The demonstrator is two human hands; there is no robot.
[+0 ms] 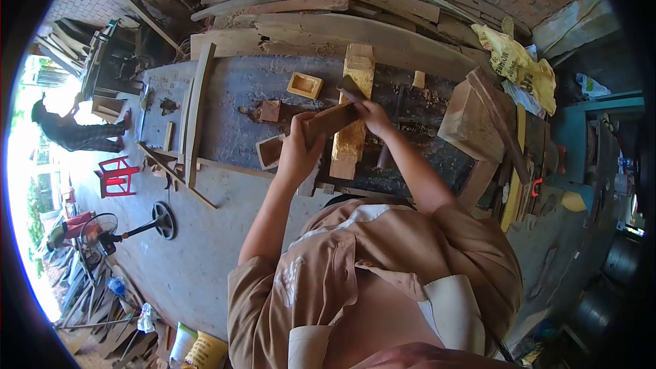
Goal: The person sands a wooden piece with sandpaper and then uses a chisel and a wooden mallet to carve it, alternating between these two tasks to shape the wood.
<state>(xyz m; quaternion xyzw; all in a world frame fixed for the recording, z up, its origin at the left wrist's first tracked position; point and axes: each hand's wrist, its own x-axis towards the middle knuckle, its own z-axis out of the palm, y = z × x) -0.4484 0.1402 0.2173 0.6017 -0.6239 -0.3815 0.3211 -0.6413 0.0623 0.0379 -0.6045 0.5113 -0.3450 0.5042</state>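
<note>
While I lean over the workbench (pixel 225 89), my left hand (pixel 297 145) is closed around the lower end of a wooden-handled tool (pixel 333 119), fingers wrapped tight on the shaft. My right hand (pixel 374 115) grips the same handle higher up, just below its dark head (pixel 348 85); I cannot tell what kind of head it is. The tool lies slantwise across a long pale block (pixel 352 138) that runs lengthwise on the bench away from me, and the head sits over the block's far half.

Left of the block are two small hollowed wooden boxes, one near (pixel 270 152) and one farther off (pixel 305 85), with a little brown cube (pixel 270 110) between them. A thick chunk of wood (pixel 470 117) stands to the right. Planks (pixel 307 5) are stacked beyond the bench, near a yellow bag (pixel 519 61). Another person (pixel 68 131) stands far left, near a red stool (pixel 116 176).
</note>
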